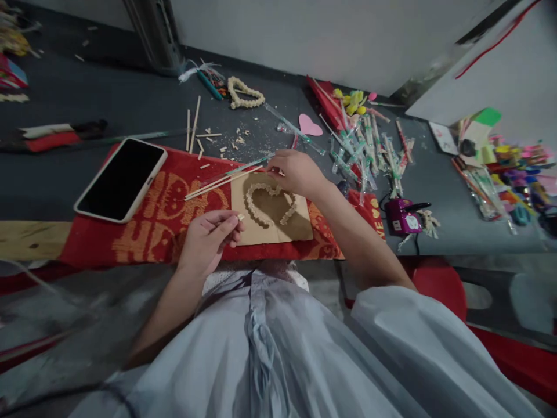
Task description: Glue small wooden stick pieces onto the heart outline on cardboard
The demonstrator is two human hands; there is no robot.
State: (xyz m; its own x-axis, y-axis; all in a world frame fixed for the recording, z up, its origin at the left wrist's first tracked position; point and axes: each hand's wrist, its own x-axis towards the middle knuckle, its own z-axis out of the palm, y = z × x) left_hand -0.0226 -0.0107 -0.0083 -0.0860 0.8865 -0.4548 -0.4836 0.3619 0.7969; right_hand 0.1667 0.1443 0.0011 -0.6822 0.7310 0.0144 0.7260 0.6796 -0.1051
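Note:
My left hand (213,235) is closed at the cardboard's left edge, pinching a small pale stick piece (241,217) between thumb and forefinger. Over the top of the cardboard square (300,231) my right hand (300,172) is curled with its fingertips together; what they hold, if anything, is hidden. Beneath it lies a heart outline (255,212) built from small pale pieces, with a gap at its bottom tip. Two thin wooden sticks (221,184) rest at the cardboard's upper left, their ends close to my right fingertips.
A red patterned towel (152,232) lies under the cardboard, with a phone (122,180) on its left. Behind are broken stick bits (224,150), another pale heart (246,96) and a pink paper heart (310,125). Wrapped sticks (365,145) and a purple device (402,216) stand right.

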